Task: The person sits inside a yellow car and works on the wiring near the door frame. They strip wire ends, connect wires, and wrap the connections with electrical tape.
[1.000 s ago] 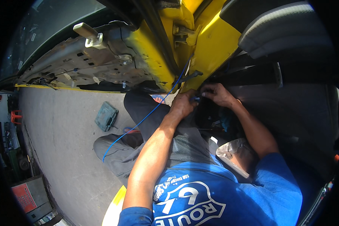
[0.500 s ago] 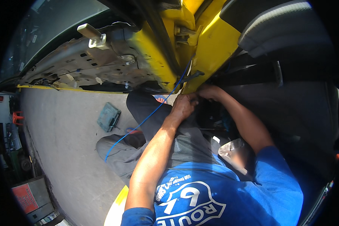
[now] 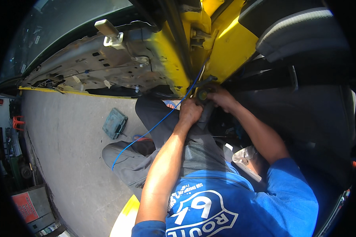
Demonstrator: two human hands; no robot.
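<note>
At the gap between the car's open door and its yellow body, my two hands work close together. My right hand closes on a round dark roll with a yellow-green centre, which looks like black tape. My left hand is closed right beside it; its fingertips are hidden, so what they pinch does not show. A thin blue wire comes down from the yellow pillar, passes by my left hand and trails over my knee. A dark door check strap sits just above the hands.
The stripped door panel with a pale handle spans the upper left. A green tool case lies on the concrete floor. A clear plastic bag is beside my right arm. An orange stool stands far left.
The dark round roll has come into sight between my hands. My right hand has turned and sits slightly higher. The whole view has shifted a little.
</note>
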